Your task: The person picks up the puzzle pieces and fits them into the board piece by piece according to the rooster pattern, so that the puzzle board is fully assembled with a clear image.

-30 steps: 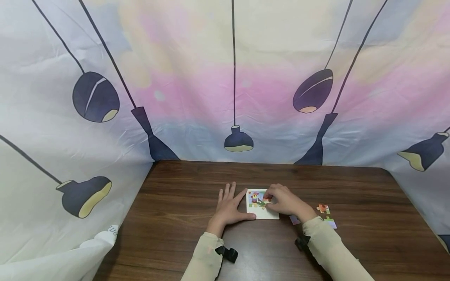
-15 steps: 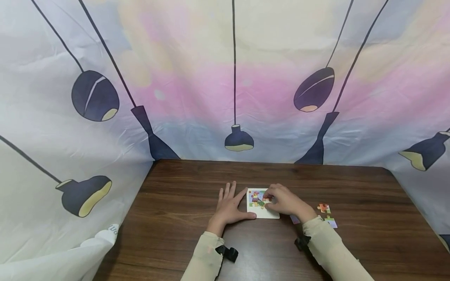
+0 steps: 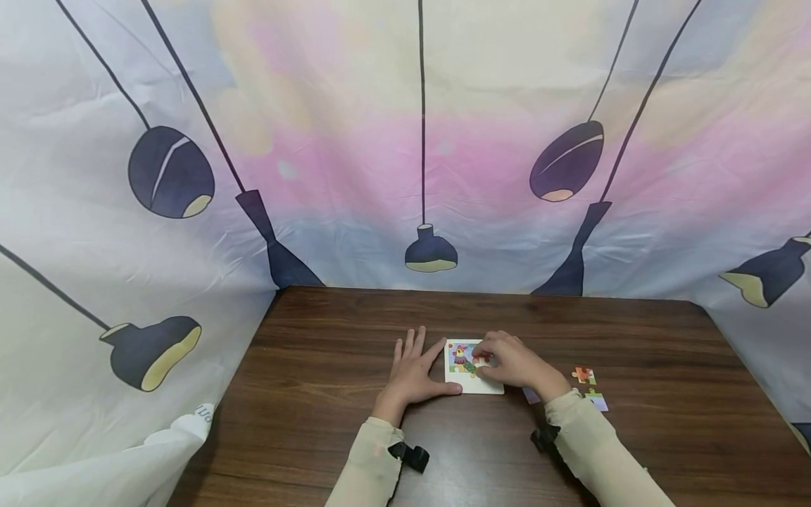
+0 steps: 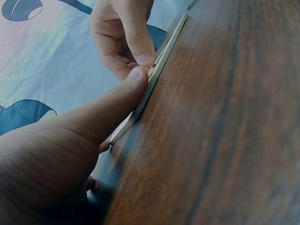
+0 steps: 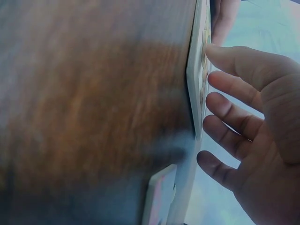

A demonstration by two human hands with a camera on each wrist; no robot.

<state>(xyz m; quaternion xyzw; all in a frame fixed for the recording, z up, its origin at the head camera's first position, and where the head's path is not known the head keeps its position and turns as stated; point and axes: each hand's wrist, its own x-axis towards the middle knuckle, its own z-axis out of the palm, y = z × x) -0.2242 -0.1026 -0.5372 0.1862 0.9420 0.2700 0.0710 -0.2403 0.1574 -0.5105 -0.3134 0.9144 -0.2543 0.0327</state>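
A small square puzzle board (image 3: 472, 385) with a white border lies on the table, bearing a colourful partly covered picture of puzzle pieces (image 3: 460, 357). My left hand (image 3: 412, 378) is spread at the board's left side, its thumb on the near left corner and its index finger at the far left corner. Over the board's right half, my right hand (image 3: 512, 360) bends its fingers down and holds a puzzle piece (image 4: 152, 69) between thumb and fingers against the surface. Most of that piece is hidden by the fingers. In the right wrist view the right thumb (image 5: 222, 56) touches the pieces.
Several loose puzzle pieces lie right of the board, including an orange-red piece (image 3: 583, 375) and a lilac-green piece (image 3: 597, 402). Another piece (image 3: 531, 396) shows partly beneath the right wrist. A lamp-patterned cloth (image 3: 355, 176) hangs behind the brown wooden table (image 3: 304, 380).
The right fingers shift very slightly over the board. The left hand, the board and the loose pieces stay where they were.
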